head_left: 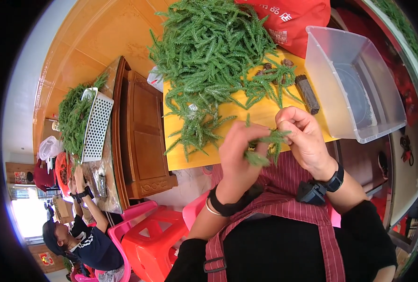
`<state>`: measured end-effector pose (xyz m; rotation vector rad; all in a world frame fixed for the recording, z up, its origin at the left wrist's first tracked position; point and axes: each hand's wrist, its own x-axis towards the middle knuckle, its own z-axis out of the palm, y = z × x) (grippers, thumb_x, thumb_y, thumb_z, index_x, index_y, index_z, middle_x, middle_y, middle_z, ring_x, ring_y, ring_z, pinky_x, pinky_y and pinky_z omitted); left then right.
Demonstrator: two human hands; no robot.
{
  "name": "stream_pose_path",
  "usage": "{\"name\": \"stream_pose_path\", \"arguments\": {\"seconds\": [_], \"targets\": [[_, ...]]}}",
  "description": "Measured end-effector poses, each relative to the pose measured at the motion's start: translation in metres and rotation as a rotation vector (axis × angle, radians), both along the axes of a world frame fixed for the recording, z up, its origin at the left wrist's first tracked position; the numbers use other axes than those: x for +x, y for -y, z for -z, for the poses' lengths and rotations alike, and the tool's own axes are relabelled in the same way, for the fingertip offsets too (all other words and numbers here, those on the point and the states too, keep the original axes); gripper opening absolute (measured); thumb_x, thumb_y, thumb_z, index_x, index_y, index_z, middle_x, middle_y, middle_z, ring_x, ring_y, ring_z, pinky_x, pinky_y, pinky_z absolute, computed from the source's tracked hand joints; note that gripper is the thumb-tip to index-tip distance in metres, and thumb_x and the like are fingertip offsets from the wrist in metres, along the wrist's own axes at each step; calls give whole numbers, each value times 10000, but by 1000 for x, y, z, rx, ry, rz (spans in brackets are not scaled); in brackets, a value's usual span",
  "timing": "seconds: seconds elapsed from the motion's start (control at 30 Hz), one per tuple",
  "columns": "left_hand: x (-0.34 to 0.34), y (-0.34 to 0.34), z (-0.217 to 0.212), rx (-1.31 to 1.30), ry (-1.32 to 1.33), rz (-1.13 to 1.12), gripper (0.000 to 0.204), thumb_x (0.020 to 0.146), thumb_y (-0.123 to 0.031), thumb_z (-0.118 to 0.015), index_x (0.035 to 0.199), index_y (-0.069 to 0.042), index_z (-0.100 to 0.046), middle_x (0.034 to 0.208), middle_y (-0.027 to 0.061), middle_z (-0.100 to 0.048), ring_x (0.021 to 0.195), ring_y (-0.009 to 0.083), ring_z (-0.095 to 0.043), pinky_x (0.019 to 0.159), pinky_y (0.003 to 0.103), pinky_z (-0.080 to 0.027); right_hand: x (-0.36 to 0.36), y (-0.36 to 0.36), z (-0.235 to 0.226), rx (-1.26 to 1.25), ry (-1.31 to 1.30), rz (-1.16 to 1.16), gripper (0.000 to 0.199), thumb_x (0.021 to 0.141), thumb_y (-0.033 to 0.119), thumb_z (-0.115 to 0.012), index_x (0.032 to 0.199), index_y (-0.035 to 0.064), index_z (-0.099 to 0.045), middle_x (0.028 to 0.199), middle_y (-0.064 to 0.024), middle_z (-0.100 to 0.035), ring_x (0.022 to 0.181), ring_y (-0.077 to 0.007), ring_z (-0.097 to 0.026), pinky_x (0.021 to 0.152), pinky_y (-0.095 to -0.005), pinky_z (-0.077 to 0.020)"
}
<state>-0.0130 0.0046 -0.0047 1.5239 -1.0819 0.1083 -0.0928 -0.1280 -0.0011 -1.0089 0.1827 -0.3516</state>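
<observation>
In front of my apron, both hands work close together on a green artificial pine sprig [275, 137]. My left hand [241, 149], a little smeared by motion, has its fingers curled around the sprig. Thumb and forefinger of my right hand [306, 140] are pinched at the sprig's stem end; anything finer between them is too small to make out. Just beyond lies a large heap of similar green sprigs [209, 51] on the yellow tabletop [188, 161]. A dark brown bundle of thin sticks or wires [307, 95] and some brown pine cones [288, 62] sit past my right hand.
A clear plastic bin [333, 89] stands at the right, beside a red bag [293, 28]. Left of me are a red stool [152, 242] and a wooden cabinet [148, 131]. A co-worker [94, 239] sits farther left, near a white basket [97, 124] heaped with sprigs.
</observation>
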Motion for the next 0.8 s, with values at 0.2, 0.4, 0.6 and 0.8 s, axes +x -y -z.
{"name": "stream_pose_path", "arguments": {"seconds": [0.2, 0.4, 0.6, 0.8], "targets": [[-5, -5, -13, -123, -982, 338, 158, 819, -1, -581, 940, -25, -482, 726, 35, -534, 571, 95, -497, 489, 228, -413, -1, 12, -12, 3, 35, -210, 219, 778, 215, -689, 841, 43, -569, 857, 8, -517, 640, -48, -430, 557, -187, -341], [-8, -3, -15, -147, -1173, 475, 172, 851, -48, -566, 969, -36, -441, 716, 28, -508, 555, 83, -468, 473, 214, -397, -1, 18, -9, 73, 80, -372, 229, 767, 203, -698, 835, 29, -565, 801, -7, -482, 654, -79, -450, 556, -191, -341], [-6, -3, -14, -170, -1195, 510, 173, 855, -58, -569, 966, -48, -436, 729, 19, -490, 570, 82, -456, 466, 215, -392, 2, 16, -6, 111, 112, -360, 211, 755, 179, -706, 817, 34, -565, 795, -17, -476, 674, -91, -455, 567, -197, -346], [-7, -2, -10, -225, -1197, 488, 173, 854, -43, -564, 963, -56, -431, 780, 23, -498, 602, 83, -463, 468, 220, -405, 3, 7, -5, 15, 150, -207, 174, 770, 160, -689, 810, 47, -563, 799, -18, -479, 704, -93, -457, 632, -211, -374]]}}
